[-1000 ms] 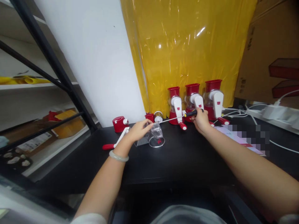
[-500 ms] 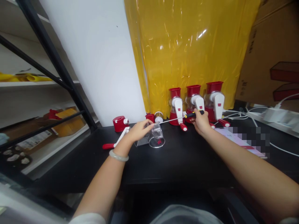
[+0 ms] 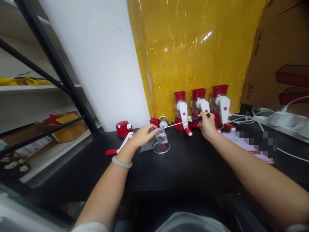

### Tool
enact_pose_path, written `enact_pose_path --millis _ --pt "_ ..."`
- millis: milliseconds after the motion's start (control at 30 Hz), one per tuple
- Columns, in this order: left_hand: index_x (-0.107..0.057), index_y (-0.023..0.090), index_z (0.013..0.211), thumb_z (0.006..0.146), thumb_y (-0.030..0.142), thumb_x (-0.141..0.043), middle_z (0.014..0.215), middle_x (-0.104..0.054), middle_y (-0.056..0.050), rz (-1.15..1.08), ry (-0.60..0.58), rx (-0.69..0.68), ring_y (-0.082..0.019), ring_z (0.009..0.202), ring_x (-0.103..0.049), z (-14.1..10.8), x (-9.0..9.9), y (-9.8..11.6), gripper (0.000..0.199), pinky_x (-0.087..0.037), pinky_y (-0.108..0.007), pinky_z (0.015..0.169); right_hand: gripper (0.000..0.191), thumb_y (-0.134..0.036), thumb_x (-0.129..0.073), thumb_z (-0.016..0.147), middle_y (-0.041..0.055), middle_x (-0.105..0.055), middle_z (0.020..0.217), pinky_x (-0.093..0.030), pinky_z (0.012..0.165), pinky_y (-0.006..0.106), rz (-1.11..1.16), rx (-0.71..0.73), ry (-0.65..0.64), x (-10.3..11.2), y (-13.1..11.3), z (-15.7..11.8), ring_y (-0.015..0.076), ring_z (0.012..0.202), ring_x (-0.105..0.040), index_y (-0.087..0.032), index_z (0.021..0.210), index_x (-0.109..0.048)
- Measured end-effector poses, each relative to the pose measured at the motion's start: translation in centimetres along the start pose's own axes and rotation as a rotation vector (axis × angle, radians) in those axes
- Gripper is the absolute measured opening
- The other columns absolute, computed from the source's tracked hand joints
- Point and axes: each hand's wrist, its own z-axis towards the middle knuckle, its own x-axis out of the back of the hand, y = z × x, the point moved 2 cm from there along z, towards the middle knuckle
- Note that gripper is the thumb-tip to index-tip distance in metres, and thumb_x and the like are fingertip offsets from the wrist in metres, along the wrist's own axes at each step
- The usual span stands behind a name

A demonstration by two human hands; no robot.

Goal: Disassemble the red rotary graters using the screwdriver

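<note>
My left hand [image 3: 145, 135] is closed on a clear plastic grater housing [image 3: 161, 143] lying on the black table; a small red mark shows through its round opening. In my right hand [image 3: 207, 126] is a screwdriver [image 3: 198, 118] with a black and yellow handle. Its long shaft points left, and the tip meets the housing near my left fingertips, where the exact contact is too small to make out. Behind the housing sit a red part [image 3: 154, 121] and a grater drum [image 3: 163, 121]. A red base [image 3: 122, 129] and a white crank with a red grip [image 3: 118, 149] lie left of my hand.
Three red and white rotary graters [image 3: 180, 111] stand in a row at the back, before a yellow plastic curtain [image 3: 195, 48]. To the right lie a flat tablet-like screen [image 3: 248, 146], white cables and a power strip [image 3: 280, 119]. A shelf rack [image 3: 45, 48] borders the left.
The view has shifted very slightly. Both hands, the screwdriver and the clear housing keep nearly the same places relative to one another.
</note>
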Motion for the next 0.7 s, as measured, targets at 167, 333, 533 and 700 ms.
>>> enact_pose_path --millis 167,333,533,700 --pt "-0.067 0.02 0.103 0.101 0.056 -0.049 0.096 -0.075 -0.007 -0.004 0.004 -0.008 -0.022 0.084 -0.069 0.0 -0.04 -0.15 0.04 -0.053 -0.036 0.079 0.033 -0.038 -0.069 0.079 -0.0096 -0.047 0.068 -0.039 0.037 0.019 -0.001 -0.013 0.049 -0.17 -0.34 -0.1 0.0073 0.043 -0.041 -0.027 0.091 -0.041" --pt "-0.067 0.02 0.103 0.101 0.055 -0.048 0.097 -0.074 -0.006 0.001 -0.009 0.001 -0.022 0.084 -0.069 0.0 -0.02 0.01 0.04 -0.053 -0.036 0.08 0.028 -0.031 -0.061 0.076 -0.0093 -0.049 0.068 -0.04 0.038 0.019 0.026 -0.096 0.087 -0.36 -0.64 -0.21 0.0089 0.042 -0.047 -0.027 0.091 -0.037" --pt "-0.067 0.02 0.103 0.101 0.055 -0.048 0.095 -0.074 -0.007 0.016 0.002 -0.008 -0.022 0.084 -0.069 -0.05 0.04 0.19 0.039 -0.053 -0.037 0.08 0.023 -0.032 -0.055 0.08 -0.0091 -0.051 0.067 -0.046 0.043 0.022 0.085 -0.086 0.019 -0.39 -1.02 -0.41 0.0104 0.044 -0.051 -0.028 0.094 -0.037" --pt "-0.066 0.02 0.103 0.101 0.054 -0.048 0.094 -0.073 -0.006 -0.004 -0.008 -0.001 -0.022 0.084 -0.068 0.01 0.01 0.07 0.039 -0.052 -0.036 0.081 0.029 -0.049 -0.057 0.088 -0.0078 -0.055 0.071 -0.044 0.041 0.022 -0.065 0.017 0.063 0.14 -0.49 0.09 0.0102 0.043 -0.049 -0.028 0.1 -0.042"
